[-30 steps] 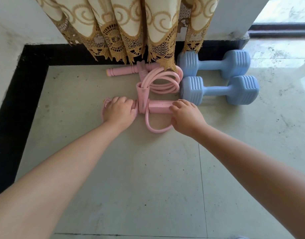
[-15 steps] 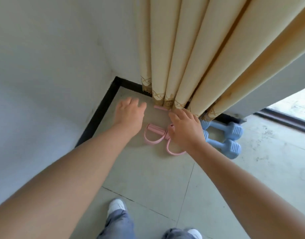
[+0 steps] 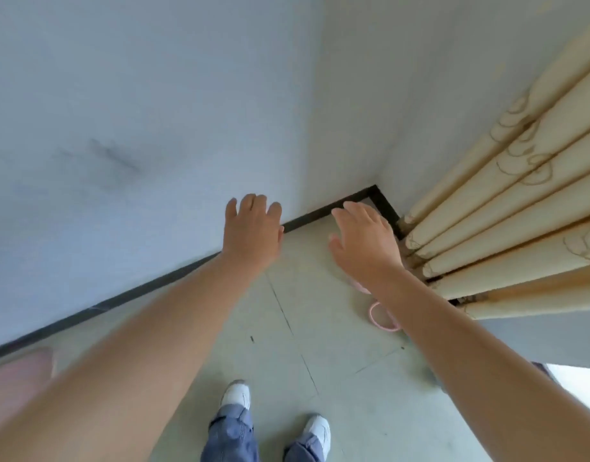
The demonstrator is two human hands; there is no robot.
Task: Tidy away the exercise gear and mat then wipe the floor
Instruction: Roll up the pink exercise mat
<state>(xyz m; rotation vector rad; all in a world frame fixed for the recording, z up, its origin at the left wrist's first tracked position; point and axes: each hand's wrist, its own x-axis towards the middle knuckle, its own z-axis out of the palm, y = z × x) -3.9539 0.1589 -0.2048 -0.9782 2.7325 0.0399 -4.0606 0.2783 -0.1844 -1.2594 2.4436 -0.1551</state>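
Pink resistance band [image 3: 382,316] lies on floor beneath right hand [image 3: 365,241].

1. Pale tiled floor [image 3: 320,328], crossed by thin dark grout lines, bordered along the walls by a black strip [image 3: 137,291].
2. Pink loop of a resistance band [image 3: 382,316] lying flat near the curtain foot, partly hidden by a forearm.
3. Two white shoes [image 3: 235,393] planted on the tiles at the bottom edge.
4. Blurred pink shape [image 3: 17,381] at the left edge, unidentifiable.
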